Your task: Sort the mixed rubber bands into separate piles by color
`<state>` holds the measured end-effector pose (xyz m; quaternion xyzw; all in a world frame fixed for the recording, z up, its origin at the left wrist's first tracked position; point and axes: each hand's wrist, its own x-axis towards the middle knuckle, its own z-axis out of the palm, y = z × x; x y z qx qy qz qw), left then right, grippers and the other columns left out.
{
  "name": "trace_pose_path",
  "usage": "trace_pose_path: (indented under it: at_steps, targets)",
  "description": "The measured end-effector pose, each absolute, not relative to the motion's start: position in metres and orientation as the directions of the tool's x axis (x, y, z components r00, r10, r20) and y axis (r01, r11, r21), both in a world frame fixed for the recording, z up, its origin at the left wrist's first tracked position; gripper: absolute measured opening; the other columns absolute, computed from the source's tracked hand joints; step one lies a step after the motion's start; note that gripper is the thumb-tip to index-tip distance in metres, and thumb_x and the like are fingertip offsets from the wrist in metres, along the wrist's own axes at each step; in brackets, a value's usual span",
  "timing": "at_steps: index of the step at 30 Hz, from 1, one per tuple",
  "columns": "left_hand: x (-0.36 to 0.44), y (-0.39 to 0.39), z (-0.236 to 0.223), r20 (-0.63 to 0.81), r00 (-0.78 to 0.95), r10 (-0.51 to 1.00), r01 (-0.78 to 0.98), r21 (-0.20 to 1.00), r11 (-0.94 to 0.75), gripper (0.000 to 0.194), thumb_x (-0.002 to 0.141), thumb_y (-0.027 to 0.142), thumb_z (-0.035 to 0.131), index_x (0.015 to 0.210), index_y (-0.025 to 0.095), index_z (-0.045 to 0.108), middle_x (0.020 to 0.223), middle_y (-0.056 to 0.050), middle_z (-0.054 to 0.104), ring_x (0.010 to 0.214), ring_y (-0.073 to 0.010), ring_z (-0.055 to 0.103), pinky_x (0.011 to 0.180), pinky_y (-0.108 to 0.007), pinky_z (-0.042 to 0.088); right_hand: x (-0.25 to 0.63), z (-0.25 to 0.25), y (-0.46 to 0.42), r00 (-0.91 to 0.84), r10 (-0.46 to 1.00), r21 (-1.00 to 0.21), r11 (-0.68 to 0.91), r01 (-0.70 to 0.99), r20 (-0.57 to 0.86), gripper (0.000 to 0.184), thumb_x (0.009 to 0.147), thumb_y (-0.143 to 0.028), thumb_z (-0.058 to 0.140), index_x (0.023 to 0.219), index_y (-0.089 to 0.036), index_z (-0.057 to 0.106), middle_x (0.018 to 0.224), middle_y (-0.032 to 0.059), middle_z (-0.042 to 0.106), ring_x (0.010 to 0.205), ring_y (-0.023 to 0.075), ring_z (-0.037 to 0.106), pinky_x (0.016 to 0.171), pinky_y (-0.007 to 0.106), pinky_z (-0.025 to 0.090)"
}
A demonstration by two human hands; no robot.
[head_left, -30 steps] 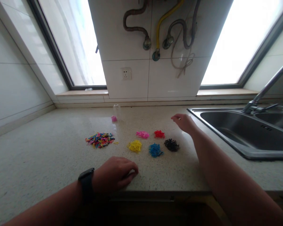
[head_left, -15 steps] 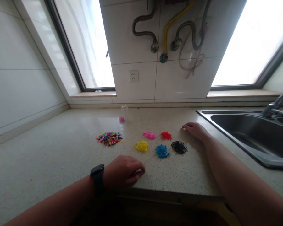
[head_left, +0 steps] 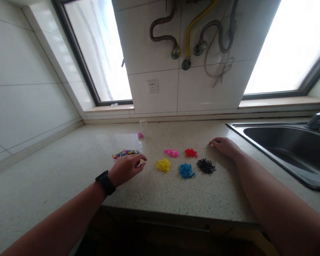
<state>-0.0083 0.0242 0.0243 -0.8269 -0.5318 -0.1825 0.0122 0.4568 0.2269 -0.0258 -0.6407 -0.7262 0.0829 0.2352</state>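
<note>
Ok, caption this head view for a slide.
Left hand by a multicolored pile of small bands, right hand near red pile and black pile.

Mixed pile [head_left: 122, 153]: multicoloured, partly hidden from you, lower centre-left.
Single-colour piles [head_left: 186, 170]: five, loose, lower centre-right.

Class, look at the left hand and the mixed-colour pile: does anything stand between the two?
Nothing visible does. The left hand hides part of the mixed-colour pile from the camera, so contact cannot be told. The yellow pile lies to the right of both, not between them.
</note>
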Motion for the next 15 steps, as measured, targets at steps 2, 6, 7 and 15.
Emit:
trace_pose_path:
  at_steps: [2, 6, 7, 15]
  targets:
    - [-0.02, 0.033, 0.02, 0.309, 0.296, 0.904, 0.922, 0.157, -0.355, 0.025, 0.096, 0.035, 0.052, 0.109, 0.022, 0.068, 0.085, -0.003, 0.071, 0.072, -0.0168, 0.065, 0.065, -0.027, 0.043, 0.455, -0.024, 0.225, -0.055, 0.973, -0.422, 0.148, 0.895, 0.225, 0.034, 0.085, -0.046, 0.053, 0.093, -0.026, 0.079, 0.093, 0.0061, 0.076, 0.081, 0.023, 0.066, 0.07, 0.032, 0.045]
    - [-0.029, 0.042, 0.009, 0.278, 0.269, 0.922, 0.944, 0.114, -0.31, 0.028, 0.098, 0.038, 0.049, 0.107, 0.022, 0.07, 0.101, -0.008, 0.075, 0.087, -0.0221, 0.069, 0.073, -0.031, 0.048, 0.452, -0.021, 0.22, -0.039, 0.974, -0.422, 0.133, 0.897, 0.224, 0.032, 0.085, -0.044, 0.053, 0.093, -0.026, 0.079, 0.094, 0.0053, 0.076, 0.082, 0.0229, 0.066, 0.068, 0.031, 0.044]
    - [-0.029, 0.043, 0.007, 0.275, 0.268, 0.923, 0.947, 0.099, -0.304, 0.029, 0.098, 0.038, 0.048, 0.106, 0.022, 0.071, 0.101, -0.008, 0.075, 0.089, -0.0226, 0.069, 0.075, -0.032, 0.048, 0.452, -0.021, 0.22, -0.034, 0.973, -0.426, 0.132, 0.895, 0.228, 0.032, 0.085, -0.044, 0.053, 0.093, -0.026, 0.079, 0.093, 0.0052, 0.076, 0.082, 0.0228, 0.066, 0.068, 0.031, 0.044]
    - [-0.024, 0.041, 0.006, 0.3, 0.25, 0.921, 0.963, 0.026, -0.27, 0.029, 0.099, 0.036, 0.046, 0.104, 0.022, 0.071, 0.1, -0.008, 0.075, 0.088, -0.0225, 0.069, 0.072, -0.031, 0.048, 0.453, -0.024, 0.22, -0.013, 0.972, -0.432, 0.117, 0.894, 0.236, 0.035, 0.086, -0.047, 0.052, 0.097, -0.025, 0.078, 0.096, 0.0064, 0.076, 0.085, 0.0228, 0.066, 0.07, 0.031, 0.045]
